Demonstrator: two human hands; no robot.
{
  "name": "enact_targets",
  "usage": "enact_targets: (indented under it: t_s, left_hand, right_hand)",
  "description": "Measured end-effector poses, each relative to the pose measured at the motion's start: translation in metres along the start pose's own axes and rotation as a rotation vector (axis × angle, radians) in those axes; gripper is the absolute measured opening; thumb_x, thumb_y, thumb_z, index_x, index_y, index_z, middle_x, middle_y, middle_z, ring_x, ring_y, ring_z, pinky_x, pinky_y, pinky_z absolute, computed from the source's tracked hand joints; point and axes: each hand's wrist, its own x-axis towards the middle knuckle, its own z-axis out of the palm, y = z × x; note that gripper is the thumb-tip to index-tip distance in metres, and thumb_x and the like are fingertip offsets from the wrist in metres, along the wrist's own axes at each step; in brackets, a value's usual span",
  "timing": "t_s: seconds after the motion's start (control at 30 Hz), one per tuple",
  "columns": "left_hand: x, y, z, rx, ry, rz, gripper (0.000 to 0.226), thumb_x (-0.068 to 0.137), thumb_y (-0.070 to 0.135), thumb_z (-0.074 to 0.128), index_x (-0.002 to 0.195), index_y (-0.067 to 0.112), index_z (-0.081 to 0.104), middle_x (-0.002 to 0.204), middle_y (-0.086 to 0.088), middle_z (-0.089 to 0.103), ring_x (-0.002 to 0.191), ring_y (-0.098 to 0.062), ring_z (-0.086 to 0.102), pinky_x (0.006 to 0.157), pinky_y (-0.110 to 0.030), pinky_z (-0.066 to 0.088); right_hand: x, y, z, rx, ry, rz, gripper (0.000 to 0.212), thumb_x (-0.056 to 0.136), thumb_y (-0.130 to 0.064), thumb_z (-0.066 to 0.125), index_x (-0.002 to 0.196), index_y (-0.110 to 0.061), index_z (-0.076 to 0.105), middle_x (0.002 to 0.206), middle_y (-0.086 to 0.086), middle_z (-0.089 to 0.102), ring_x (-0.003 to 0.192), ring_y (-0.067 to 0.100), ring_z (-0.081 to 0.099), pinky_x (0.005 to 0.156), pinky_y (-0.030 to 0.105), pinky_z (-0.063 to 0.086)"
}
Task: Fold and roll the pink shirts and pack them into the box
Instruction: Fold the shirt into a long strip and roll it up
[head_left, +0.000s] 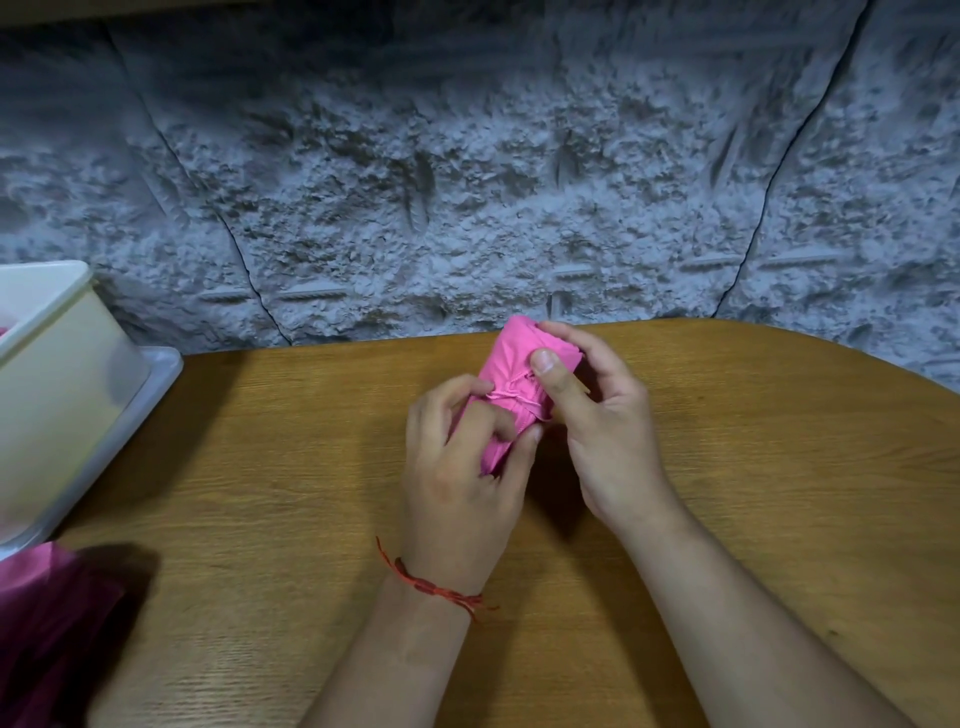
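Roll of pink shirt (511, 387) lies between both hands above the wooden table (260, 467), long axis running away from the person. Left hand (462, 467) pinches its near end; right hand (592, 421) clasps its far end, thumb on the pink tie thread (511, 397). Box (57, 374) stands well left of the roll, on the left hand's side.

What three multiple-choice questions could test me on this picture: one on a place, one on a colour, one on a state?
1. Where is the cream plastic box?
A. left edge of the wooden table
B. right edge
C. under the hands

2. What colour is the thread bracelet on the left wrist?
A. blue
B. red
C. white

3. What state is the pink shirt in?
A. spread flat
B. hanging
C. rolled into a tight bundle

Answers: 1 A, the box stands at far left. 2 B, the thread is red. 3 C, the left hand and right hand grip a compact roll.
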Motion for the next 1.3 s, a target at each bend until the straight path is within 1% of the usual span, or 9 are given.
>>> enact_targets:
  t_s: [0.2, 0.33, 0.47, 0.67, 0.8, 0.9, 1.0, 1.13, 1.3]
  left_hand:
    - [0.002, 0.003, -0.002, 0.036, 0.018, -0.038, 0.043, 0.082, 0.028, 0.089, 0.116, 0.014, 0.066, 0.115, 0.005, 0.061, 0.110, -0.014, 0.056, 0.100, -0.026, 0.041]
    - [0.004, 0.001, -0.004, 0.049, 0.015, -0.021, 0.030, 0.084, 0.027, 0.089, 0.107, 0.016, 0.073, 0.113, 0.004, 0.063, 0.106, -0.016, 0.059, 0.097, -0.029, 0.045]
    - [0.004, 0.001, -0.005, 0.047, 0.011, 0.017, 0.022, 0.087, 0.027, 0.086, 0.102, 0.015, 0.075, 0.110, 0.004, 0.065, 0.102, -0.019, 0.060, 0.093, -0.031, 0.046]
    - [0.001, 0.004, -0.007, 0.023, 0.000, 0.065, 0.016, 0.093, 0.025, 0.080, 0.106, 0.016, 0.078, 0.117, 0.006, 0.068, 0.109, -0.017, 0.063, 0.097, -0.029, 0.045]
    - [-0.001, 0.013, -0.024, -0.245, -0.003, -0.251, 0.019, 0.104, 0.027, 0.061, 0.117, 0.030, 0.073, 0.120, 0.012, 0.070, 0.118, -0.016, 0.065, 0.099, -0.025, 0.048]
    - [0.006, 0.011, -0.041, -0.490, -0.075, -0.660, 0.030, 0.093, 0.045, 0.070, 0.119, 0.030, 0.069, 0.117, 0.008, 0.074, 0.111, -0.010, 0.069, 0.097, -0.036, 0.056]
    - [0.009, 0.019, -0.062, -0.794, -0.250, -0.940, 0.057, 0.070, 0.055, 0.086, 0.114, 0.023, 0.072, 0.112, -0.007, 0.076, 0.094, -0.025, 0.074, 0.079, -0.053, 0.064]
    - [0.009, 0.039, -0.093, -0.884, -0.222, -0.940, 0.064, 0.063, 0.040, 0.096, 0.118, 0.020, 0.069, 0.116, -0.016, 0.073, 0.089, -0.029, 0.074, 0.065, -0.040, 0.062]
    - [0.015, 0.064, -0.132, -0.802, 0.041, -0.750, 0.054, 0.061, 0.035, 0.095, 0.107, 0.028, 0.068, 0.101, 0.002, 0.075, 0.073, -0.023, 0.073, 0.052, -0.035, 0.057]
  right_hand:
    - [0.001, 0.003, -0.001, 0.013, 0.000, 0.024, 0.042, 0.089, -0.052, 0.079, 0.125, -0.033, 0.073, 0.125, -0.005, 0.074, 0.121, 0.017, 0.068, 0.104, 0.047, 0.053]
    - [-0.001, 0.000, 0.000, 0.060, 0.003, 0.061, 0.042, 0.088, -0.053, 0.079, 0.124, -0.032, 0.073, 0.125, -0.004, 0.074, 0.120, 0.015, 0.068, 0.098, 0.034, 0.054]
    - [-0.002, 0.000, 0.001, 0.075, -0.001, 0.081, 0.042, 0.088, -0.050, 0.080, 0.124, -0.030, 0.073, 0.125, -0.002, 0.074, 0.120, 0.017, 0.068, 0.100, 0.036, 0.054]
    - [-0.007, -0.007, 0.002, 0.158, 0.052, 0.126, 0.041, 0.086, -0.046, 0.081, 0.121, -0.026, 0.074, 0.116, 0.003, 0.077, 0.103, 0.014, 0.072, 0.085, 0.025, 0.056]
    - [-0.014, -0.019, 0.000, 0.199, 0.039, 0.166, 0.039, 0.087, -0.050, 0.079, 0.121, -0.031, 0.073, 0.101, 0.001, 0.077, 0.083, 0.012, 0.071, 0.064, 0.031, 0.057]
    - [-0.022, -0.029, 0.004, 0.261, 0.043, 0.201, 0.044, 0.090, -0.048, 0.077, 0.126, -0.024, 0.068, 0.101, 0.005, 0.075, 0.087, 0.018, 0.071, 0.074, 0.043, 0.058]
    - [-0.029, -0.045, 0.011, 0.322, 0.045, 0.206, 0.039, 0.093, -0.042, 0.075, 0.127, -0.025, 0.068, 0.118, 0.017, 0.074, 0.098, 0.026, 0.070, 0.083, 0.050, 0.057]
    - [-0.043, -0.074, 0.026, 0.389, 0.004, 0.216, 0.046, 0.086, -0.046, 0.076, 0.128, -0.029, 0.068, 0.114, 0.013, 0.075, 0.093, 0.022, 0.072, 0.069, 0.039, 0.060]
    - [-0.059, -0.108, 0.048, 0.373, -0.125, 0.222, 0.039, 0.092, -0.040, 0.073, 0.128, -0.028, 0.066, 0.116, 0.005, 0.072, 0.099, 0.017, 0.069, 0.068, 0.037, 0.059]
